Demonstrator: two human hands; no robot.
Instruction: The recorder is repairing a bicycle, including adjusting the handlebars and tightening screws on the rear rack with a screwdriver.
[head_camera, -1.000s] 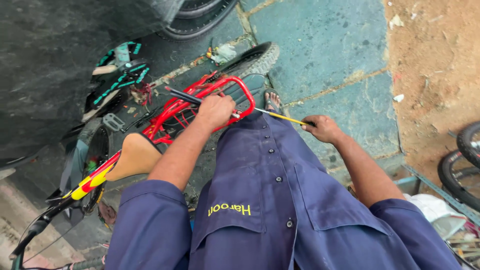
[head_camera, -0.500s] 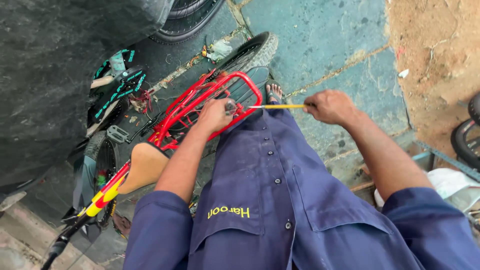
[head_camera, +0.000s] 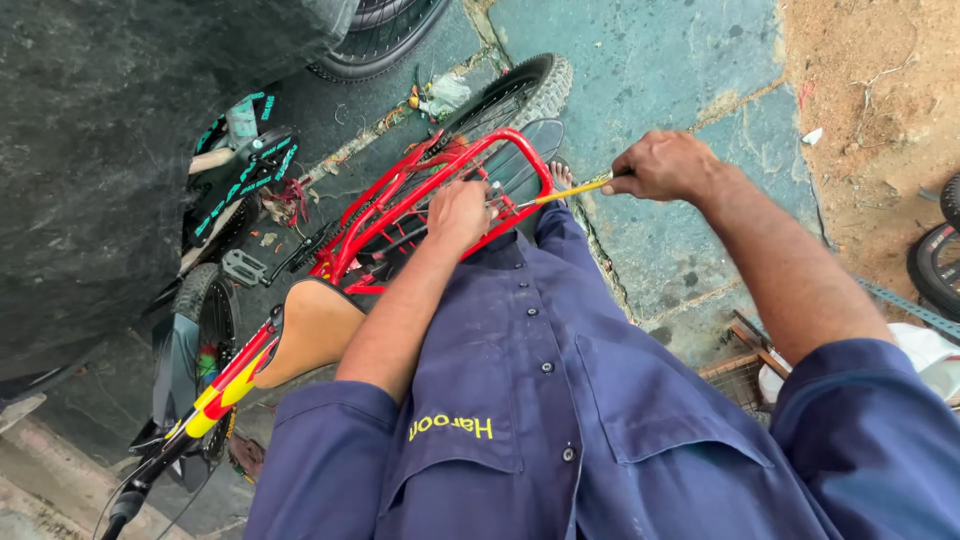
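Observation:
I stand over a red bicycle with a tan saddle (head_camera: 310, 335) and a red rear carrier rack (head_camera: 440, 190). My left hand (head_camera: 458, 212) rests on the rack's rear part, fingers closed around something small at the rack, which the hand hides. My right hand (head_camera: 665, 165) is shut on the yellow handle of a screwdriver (head_camera: 565, 190), whose tip points at the rack beside my left hand. The bicycle's rear tyre (head_camera: 520, 90) shows beyond the rack.
A second bicycle with teal-and-black parts (head_camera: 240, 170) lies to the left by a dark stone wall (head_camera: 100, 150). Another tyre (head_camera: 380, 40) is at the top, and a wheel (head_camera: 935, 270) at the right edge. Blue stone slabs (head_camera: 650, 60) and sandy ground (head_camera: 870, 90) lie ahead.
My right hand has lifted up and leftward with the screwdriver, bringing its tip closer to the rack. My left hand has stayed on the rack. The view shifted slightly.

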